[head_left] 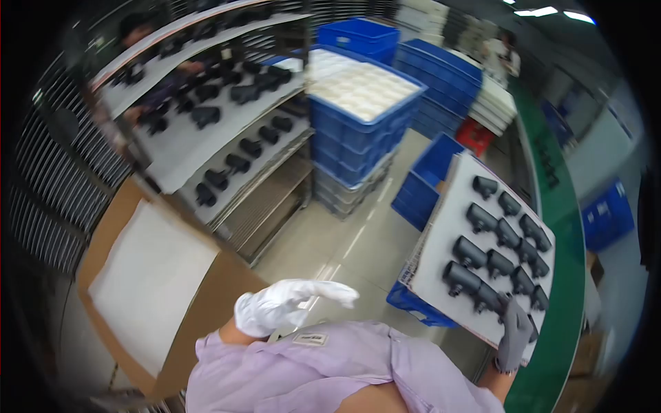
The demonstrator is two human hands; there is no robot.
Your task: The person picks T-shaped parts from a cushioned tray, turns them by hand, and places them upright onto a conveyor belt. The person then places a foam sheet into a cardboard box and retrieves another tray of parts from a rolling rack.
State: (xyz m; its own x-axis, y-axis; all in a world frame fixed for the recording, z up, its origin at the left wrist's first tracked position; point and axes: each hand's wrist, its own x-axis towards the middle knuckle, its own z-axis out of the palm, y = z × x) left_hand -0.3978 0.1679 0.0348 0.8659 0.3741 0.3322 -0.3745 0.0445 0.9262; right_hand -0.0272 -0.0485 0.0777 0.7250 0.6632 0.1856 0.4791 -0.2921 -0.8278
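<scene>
My left hand (pixel 292 303), in a white glove, is held in front of my body with its fingers stretched out and the thumb apart. It holds nothing. In a grey glove, my right hand (pixel 515 337) reaches to the near right corner of a white-topped board (pixel 441 275). Its fingers close on a black cylindrical part (pixel 506 300) there, mostly hidden by the glove. Several similar black cylinders (pixel 471 251), with short side stubs, lie in rows on this board.
A rack (pixel 234 141) at the left bears more black parts on white shelves. Near it stands a cardboard box (pixel 193 323) with a white sheet. Blue crates (pixel 365 134) are stacked ahead; a green counter (pixel 571 275) runs along the right. Two other people stand farther off.
</scene>
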